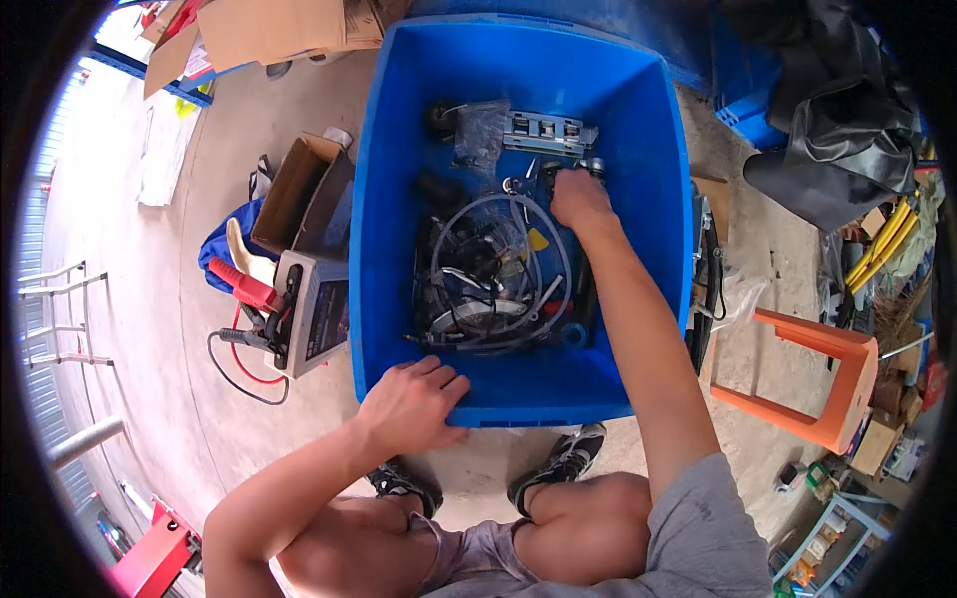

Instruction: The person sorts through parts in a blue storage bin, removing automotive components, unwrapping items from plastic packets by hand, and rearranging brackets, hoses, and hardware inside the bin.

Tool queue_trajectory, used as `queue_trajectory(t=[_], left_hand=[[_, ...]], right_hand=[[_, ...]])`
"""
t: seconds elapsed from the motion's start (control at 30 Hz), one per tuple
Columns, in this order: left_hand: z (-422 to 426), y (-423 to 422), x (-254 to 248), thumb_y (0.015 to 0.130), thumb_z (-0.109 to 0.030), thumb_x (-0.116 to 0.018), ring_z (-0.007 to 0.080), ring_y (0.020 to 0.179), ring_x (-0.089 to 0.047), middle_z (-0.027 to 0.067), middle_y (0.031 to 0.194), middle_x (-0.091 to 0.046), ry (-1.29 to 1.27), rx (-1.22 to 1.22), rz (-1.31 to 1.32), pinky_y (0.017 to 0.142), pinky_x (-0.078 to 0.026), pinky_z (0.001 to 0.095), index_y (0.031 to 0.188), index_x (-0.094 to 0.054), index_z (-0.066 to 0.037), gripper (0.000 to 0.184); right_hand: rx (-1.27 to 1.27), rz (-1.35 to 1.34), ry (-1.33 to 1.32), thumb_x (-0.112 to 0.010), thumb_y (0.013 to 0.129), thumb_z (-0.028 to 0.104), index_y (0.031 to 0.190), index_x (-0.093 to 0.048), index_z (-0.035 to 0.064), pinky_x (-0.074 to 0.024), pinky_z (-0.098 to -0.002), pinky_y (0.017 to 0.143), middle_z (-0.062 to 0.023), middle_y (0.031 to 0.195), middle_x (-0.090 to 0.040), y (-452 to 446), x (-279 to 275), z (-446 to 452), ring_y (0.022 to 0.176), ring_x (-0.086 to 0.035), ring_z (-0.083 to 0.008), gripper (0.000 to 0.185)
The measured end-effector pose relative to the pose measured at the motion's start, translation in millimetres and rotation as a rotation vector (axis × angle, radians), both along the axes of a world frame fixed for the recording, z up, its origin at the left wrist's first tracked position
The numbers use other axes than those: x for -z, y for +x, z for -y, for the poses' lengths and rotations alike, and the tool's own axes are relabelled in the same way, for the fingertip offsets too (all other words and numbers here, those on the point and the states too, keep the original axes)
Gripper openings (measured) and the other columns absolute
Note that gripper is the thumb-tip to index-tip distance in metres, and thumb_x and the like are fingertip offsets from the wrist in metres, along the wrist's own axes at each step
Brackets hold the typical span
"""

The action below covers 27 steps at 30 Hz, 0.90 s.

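A large blue bin (538, 399) stands between my feet and the top of the view. Inside it my right hand (580, 199) reaches down, fingers closed around a dark and silvery part (594, 166) whose shape is mostly hidden. My left hand (414, 401) rests on the bin's near left rim, fingers bent over the edge. Coiled clear tubing (436, 261) lies over a tangle of cables and small parts. Beyond it are a silver metal bracket (543, 133), a plastic-wrapped item (480, 137) and a black wheel-like piece (440, 120).
Left of the bin are an open cardboard box (291, 194) and a boxy device (317, 309) with red and black cables. An orange frame (847, 389) stands at the right. Black sheeting (827, 130) hangs upper right, and cardboard (274, 28) lies upper left.
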<state>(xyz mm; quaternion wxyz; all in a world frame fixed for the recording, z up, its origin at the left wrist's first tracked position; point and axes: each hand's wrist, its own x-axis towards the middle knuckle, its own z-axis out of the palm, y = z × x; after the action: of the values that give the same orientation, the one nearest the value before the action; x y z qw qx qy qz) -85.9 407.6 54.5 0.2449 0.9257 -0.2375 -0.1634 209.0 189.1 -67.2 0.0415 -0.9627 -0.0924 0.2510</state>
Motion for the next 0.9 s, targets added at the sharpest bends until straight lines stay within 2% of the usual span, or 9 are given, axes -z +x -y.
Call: queue_trajectory(t=[0.07,0.13,0.17,0.23,0.37,0.43,0.5,0.6,0.9], left_hand=[[0,-1,2,0.068,-0.035,-0.081,0.0287,0.091,-0.067,0.0080,0.092,-0.069,-0.024,0.008,0.030,0.080,-0.057,0.0396,0.100,-0.069,-0.007,0.045],[0,-2,4,0.068,-0.035,-0.081,0.0286,0.091,-0.067,0.0079,0.092,-0.069,-0.017,0.007,0.032,0.080,-0.057,0.0395,0.100,-0.069,-0.007,0.045],[0,-2,4,0.068,-0.035,-0.081,0.0284,0.091,-0.067,0.0079,0.092,-0.069,-0.010,0.002,0.033,0.080,-0.057,0.0395,0.100,-0.069,-0.007,0.045],[1,-2,3,0.068,-0.035,-0.081,0.0285,0.092,-0.067,0.0080,0.092,-0.069,-0.007,0.001,0.030,0.081,-0.057,0.0395,0.100,-0.069,-0.007,0.044],[2,-2,-1,0.068,-0.034,-0.081,0.0287,0.092,-0.067,0.0082,0.092,-0.069,0.011,0.001,0.015,0.081,-0.057,0.0397,0.099,-0.069,-0.007,0.043],[1,-5,3,0.068,-0.034,-0.081,0.0287,0.092,-0.067,0.0082,0.092,-0.069,-0.006,0.000,0.030,0.081,-0.057,0.0397,0.099,-0.069,-0.007,0.043],[1,-3,4,0.068,-0.034,-0.081,0.0288,0.092,-0.067,0.0083,0.092,-0.069,-0.022,0.004,0.061,0.081,-0.057,0.0398,0.098,-0.069,-0.007,0.042],[0,-5,3,0.068,-0.034,-0.081,0.0289,0.093,-0.067,0.0082,0.093,-0.069,-0.005,0.003,0.049,0.082,-0.057,0.0398,0.099,-0.070,-0.007,0.043],[0,-3,0,0.067,-0.035,-0.082,0.0290,0.094,-0.067,0.0082,0.094,-0.070,-0.003,0.016,0.037,0.082,-0.056,0.0398,0.101,-0.070,-0.007,0.045]], right_hand=[[-0.146,0.134,0.069,-0.068,0.082,0.007,0.097,-0.077,0.0009,-0.0599,-0.0497,0.087,-0.0248,0.105,-0.074,-29,-43,-14,0.103,-0.072,-0.0411,0.019],[-0.450,0.002,0.351,-0.070,0.078,0.008,0.088,-0.076,0.0011,-0.0591,-0.0519,0.085,-0.0230,0.093,-0.074,-69,-11,-24,0.094,-0.072,-0.0431,0.014],[-0.503,-0.239,0.344,-0.072,0.078,0.010,0.104,-0.075,0.0006,-0.0577,-0.0509,0.092,-0.0250,0.109,-0.072,-94,-30,-37,0.107,-0.070,-0.0418,0.027],[-0.696,-0.217,0.158,-0.080,0.077,0.015,0.155,-0.041,0.0070,-0.0534,-0.0512,0.103,-0.0278,0.152,-0.044,-145,15,-40,0.128,-0.056,-0.0469,0.087],[-0.673,-0.211,0.057,-0.079,0.082,0.024,0.159,-0.034,0.0098,-0.0587,-0.0505,0.089,-0.0287,0.153,-0.041,-176,52,-42,0.109,-0.068,-0.0471,0.091],[-0.716,-0.146,0.043,-0.078,0.084,0.029,0.159,-0.034,0.0111,-0.0601,-0.0487,0.083,-0.0298,0.143,-0.053,-177,53,-36,0.095,-0.073,-0.0430,0.088],[-0.644,-0.225,0.089,-0.078,0.085,0.032,0.158,-0.032,0.0099,-0.0604,-0.0486,0.082,-0.0280,0.123,-0.068,-172,52,-33,0.090,-0.075,-0.0397,0.090],[-0.447,-0.182,0.071,-0.076,0.088,0.039,0.156,-0.032,0.0060,-0.0602,-0.0490,0.083,-0.0263,0.106,-0.073,-153,54,-24,0.095,-0.074,-0.0381,0.088],[-0.040,-0.233,0.052,-0.075,0.091,0.049,0.152,-0.026,-0.0109,-0.0584,-0.0492,0.092,-0.0267,0.112,-0.072,-112,61,-4,0.105,-0.071,-0.0437,0.099]])
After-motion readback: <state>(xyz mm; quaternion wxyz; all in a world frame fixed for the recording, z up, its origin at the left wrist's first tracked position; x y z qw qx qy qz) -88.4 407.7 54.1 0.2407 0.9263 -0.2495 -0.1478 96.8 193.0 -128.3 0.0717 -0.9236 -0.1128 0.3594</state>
